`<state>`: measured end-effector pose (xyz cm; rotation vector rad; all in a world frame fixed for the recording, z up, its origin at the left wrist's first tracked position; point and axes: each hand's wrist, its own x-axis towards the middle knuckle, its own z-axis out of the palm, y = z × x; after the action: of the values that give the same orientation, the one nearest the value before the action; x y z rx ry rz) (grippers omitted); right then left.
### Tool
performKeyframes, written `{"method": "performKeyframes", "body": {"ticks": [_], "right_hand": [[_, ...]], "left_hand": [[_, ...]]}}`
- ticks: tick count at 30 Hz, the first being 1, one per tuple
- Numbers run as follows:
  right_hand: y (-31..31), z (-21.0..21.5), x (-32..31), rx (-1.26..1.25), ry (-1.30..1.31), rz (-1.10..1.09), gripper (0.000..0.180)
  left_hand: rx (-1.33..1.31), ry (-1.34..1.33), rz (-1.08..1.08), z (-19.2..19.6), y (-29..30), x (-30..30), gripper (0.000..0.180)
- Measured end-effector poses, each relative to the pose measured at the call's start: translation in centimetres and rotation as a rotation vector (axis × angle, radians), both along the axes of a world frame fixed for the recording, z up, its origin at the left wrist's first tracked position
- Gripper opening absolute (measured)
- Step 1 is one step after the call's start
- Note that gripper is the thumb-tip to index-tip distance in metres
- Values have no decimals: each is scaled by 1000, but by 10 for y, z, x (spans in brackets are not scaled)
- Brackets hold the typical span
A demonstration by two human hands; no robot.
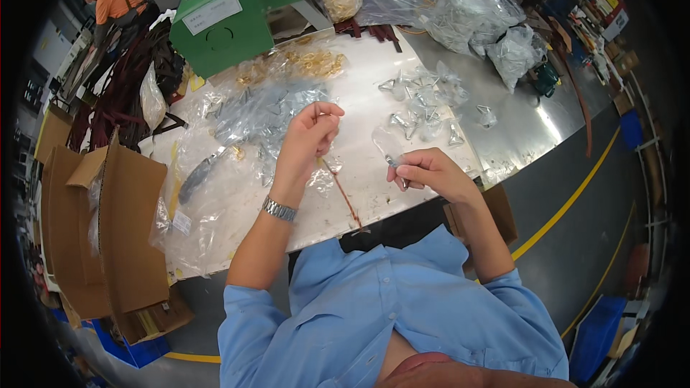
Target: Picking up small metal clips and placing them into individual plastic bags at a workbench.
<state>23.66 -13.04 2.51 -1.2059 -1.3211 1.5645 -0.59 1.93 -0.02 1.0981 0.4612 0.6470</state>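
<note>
Blue shirt (388, 294), the wearer's own, nearest. Desk (316, 219), white-topped, beyond it. Hands, two, bare, raised above the desk. Right hand (424, 172): thumb and fingers pinched together on a small metal piece (392, 161), clear plastic film about it; held over the desk's near part, right of centre. Left hand (314, 131): fingers loosely curled, metal-band watch (279, 208) at the wrist; whether it grips anything, cannot tell. Cardboard box (133, 244), open, at left. Small bagged metal fittings (412, 123), scattered beyond the right hand. Gold-coloured pieces (316, 63), heaped farther back. Green machine (223, 25), behind, left. Person in orange (118, 1), bending, far left.
</note>
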Motion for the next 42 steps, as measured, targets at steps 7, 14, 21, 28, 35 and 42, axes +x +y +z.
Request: {"method": "performKeyframes", "body": {"ticks": [7, 14, 21, 28, 35, 42], "right_hand": [[-5, -6, 9, -83, 15, 58, 28], [-5, -28, 0, -134, 154, -120, 27], [-19, -55, -24, -83, -53, -343, 23], [-20, -43, -21, -92, 31, -283, 26], [-1, -29, -32, -107, 71, -345, 25], [18, -12, -12, 100, -102, -404, 25]], "left_hand": [[355, 288, -334, 17, -25, 10, 27], [414, 354, -331, 13, -41, 21, 33], [326, 420, -288, -17, -50, 31, 44], [1, 295, -454, -20, -43, 26, 36], [676, 452, 21, -37, -48, 39, 16], [-201, 80, -342, -3, -21, 16, 20]]}}
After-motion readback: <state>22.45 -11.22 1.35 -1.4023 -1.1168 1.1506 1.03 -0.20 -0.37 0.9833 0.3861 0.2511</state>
